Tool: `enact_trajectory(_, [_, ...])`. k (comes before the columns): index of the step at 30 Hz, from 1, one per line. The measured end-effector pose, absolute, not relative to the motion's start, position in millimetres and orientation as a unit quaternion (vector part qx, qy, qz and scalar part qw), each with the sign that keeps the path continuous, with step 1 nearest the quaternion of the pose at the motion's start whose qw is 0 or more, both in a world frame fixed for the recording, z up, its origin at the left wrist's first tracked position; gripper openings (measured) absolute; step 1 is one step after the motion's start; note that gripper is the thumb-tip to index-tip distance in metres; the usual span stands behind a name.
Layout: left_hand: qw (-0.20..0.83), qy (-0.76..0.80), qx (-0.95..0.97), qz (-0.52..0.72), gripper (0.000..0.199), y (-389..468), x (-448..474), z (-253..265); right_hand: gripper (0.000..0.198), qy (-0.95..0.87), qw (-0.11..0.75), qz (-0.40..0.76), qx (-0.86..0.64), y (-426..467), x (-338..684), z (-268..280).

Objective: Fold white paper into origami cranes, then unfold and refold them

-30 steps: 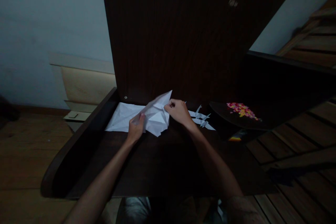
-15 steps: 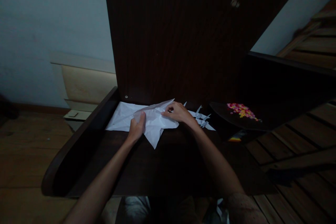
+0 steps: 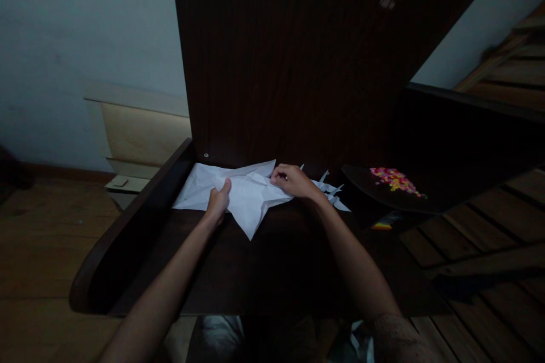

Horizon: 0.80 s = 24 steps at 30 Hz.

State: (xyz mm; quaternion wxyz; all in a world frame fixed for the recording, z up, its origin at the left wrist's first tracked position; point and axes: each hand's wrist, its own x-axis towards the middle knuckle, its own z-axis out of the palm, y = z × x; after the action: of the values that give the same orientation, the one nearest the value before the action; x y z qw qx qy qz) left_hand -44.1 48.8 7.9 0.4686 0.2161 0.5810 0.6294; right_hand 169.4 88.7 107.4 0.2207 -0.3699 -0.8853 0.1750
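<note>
A creased sheet of white paper (image 3: 249, 201), partly folded, is held between my two hands above the dark desk. My left hand (image 3: 218, 202) grips its left side, thumb on top and fingers hidden beneath. At the upper right, my right hand (image 3: 293, 180) pinches the paper between thumb and curled fingers. One corner points down toward me and another flap stands up at the back. Behind and left of it lies more creased white paper (image 3: 193, 190). Just right of my right hand are several small folded white paper pieces (image 3: 334, 195) with pointed tips.
On a dark curved shelf (image 3: 361, 190) to the right lies a heap of small pink, red and yellow pieces (image 3: 395, 180). A raised side board (image 3: 128, 227) bounds the desk on the left. A tall dark panel (image 3: 281, 68) stands at the back.
The upper flap of the paper has opened out and leans further back and left. My left thumb has shifted slightly left, and my right hand slightly right.
</note>
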Motion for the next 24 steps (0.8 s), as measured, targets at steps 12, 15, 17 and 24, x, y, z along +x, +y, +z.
enact_trajectory(12, [-0.021, 0.567, 0.614, 0.549, 0.061, 36, -55, 13, 0.008, -0.918, 0.116, 0.155, -0.345, 88, 163, 107])
enact_trajectory(15, [0.061, 0.533, 0.712, 0.453, 0.040, 33, -54, 18, 0.008, -0.932, 0.071, 0.151, -0.321, 88, 157, 109])
enact_trajectory(17, [0.157, 0.528, 0.727, 0.410, 0.033, 33, -55, 22, 0.008, -0.939, 0.055, 0.156, -0.302, 88, 154, 112])
enact_trajectory(24, [0.404, 0.453, 0.685, 0.403, 0.034, 32, -63, 30, 0.009, -0.954, 0.002, 0.185, -0.236, 87, 142, 123])
